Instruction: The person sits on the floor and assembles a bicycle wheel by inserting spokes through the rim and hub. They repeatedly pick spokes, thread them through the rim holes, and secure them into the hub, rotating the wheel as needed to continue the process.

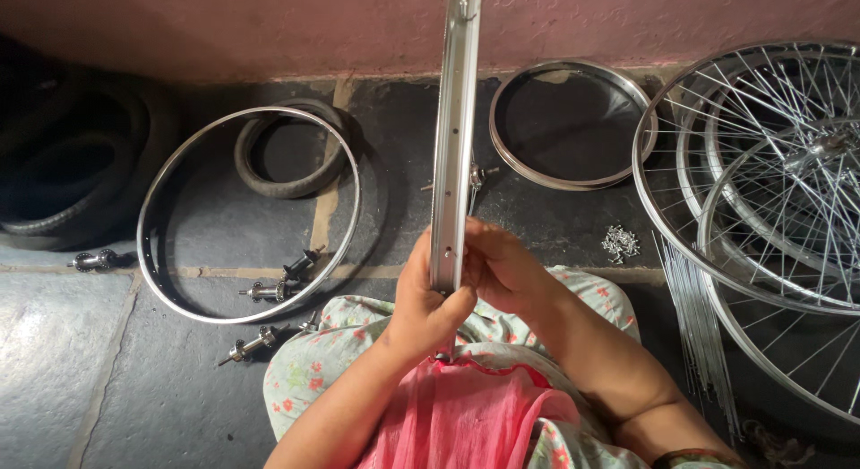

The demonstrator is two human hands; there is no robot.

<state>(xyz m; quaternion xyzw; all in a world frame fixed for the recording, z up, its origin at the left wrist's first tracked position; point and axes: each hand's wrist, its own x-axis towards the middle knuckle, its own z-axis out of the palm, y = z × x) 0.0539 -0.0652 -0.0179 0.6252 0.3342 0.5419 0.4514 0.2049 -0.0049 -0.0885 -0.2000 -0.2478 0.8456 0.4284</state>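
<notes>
A silver bicycle wheel rim (pixel 455 120) stands on edge in front of me, seen edge-on and running up to the top of the view. My left hand (pixel 423 299) grips its near edge from the left, thumb pressed on the rim. My right hand (pixel 503 265) holds the same edge from the right, fingers curled against the metal. A hub with its axle (pixel 477 177) shows just behind the rim. My lap is covered by floral and pink cloth (pixel 466 406).
On the stone floor lie an empty rim (pixel 349 178) around a small black tyre (pixel 291 187), several loose hubs (pixel 269 292), another bare rim (pixel 573 180), a pile of spoke nipples (pixel 620 243), a bundle of spokes (pixel 694 317), spoked wheels (pixel 770 164) and black tyres (pixel 63 164).
</notes>
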